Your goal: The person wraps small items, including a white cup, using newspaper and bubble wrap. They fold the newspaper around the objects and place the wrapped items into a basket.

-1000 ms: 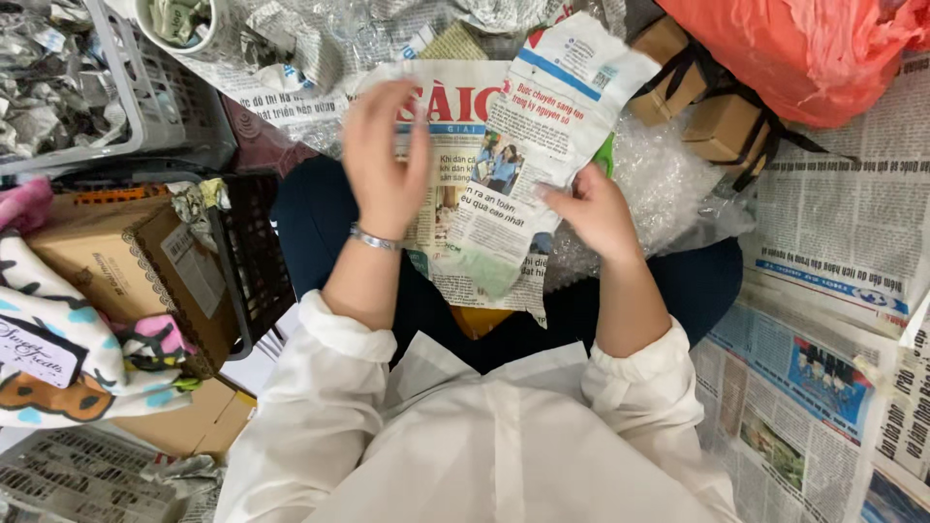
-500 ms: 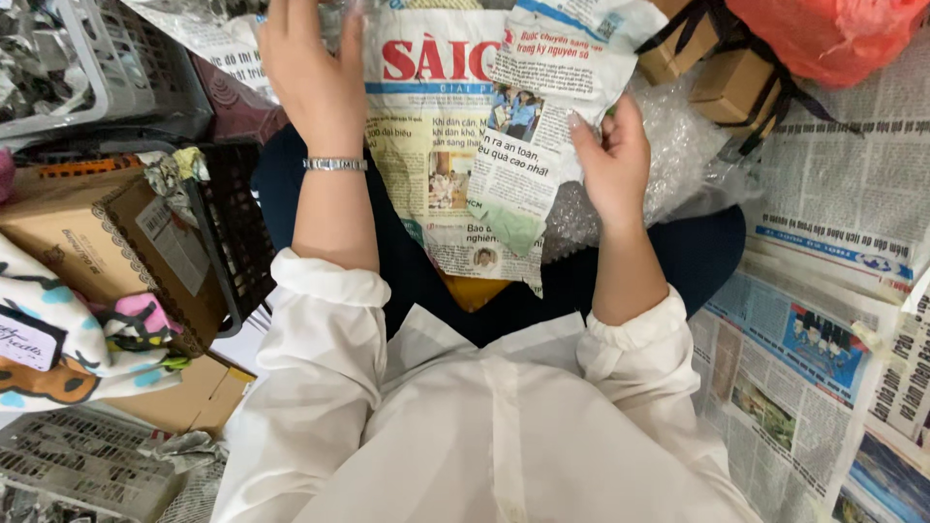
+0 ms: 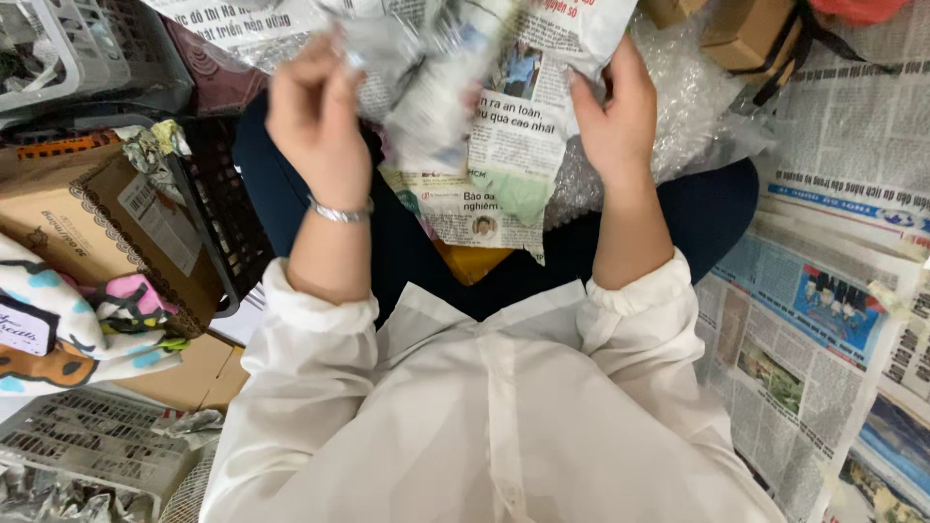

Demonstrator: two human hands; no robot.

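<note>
Two bare hands work over my lap here, and I read the scene from nine o'clock across to three. At nine o'clock a brown cardboard box (image 3: 92, 228) leans beside a black plastic crate (image 3: 232, 218), with a patterned cloth bag (image 3: 68, 329) lying just below it. My left hand (image 3: 315, 121), a silver bracelet (image 3: 341, 210) on its wrist, is curled shut on a crumpled wad of newspaper (image 3: 426, 77), blurred at about eleven o'clock. At twelve o'clock the flat newspaper sheet (image 3: 504, 165) hangs over my dark trousers, touching the wad. My right hand (image 3: 615, 121) at one o'clock pinches that sheet's right edge, fingers closed. Bubble wrap (image 3: 678, 126) lies just beside it, and more spread newspapers (image 3: 823, 320) cover the floor toward three o'clock.
</note>
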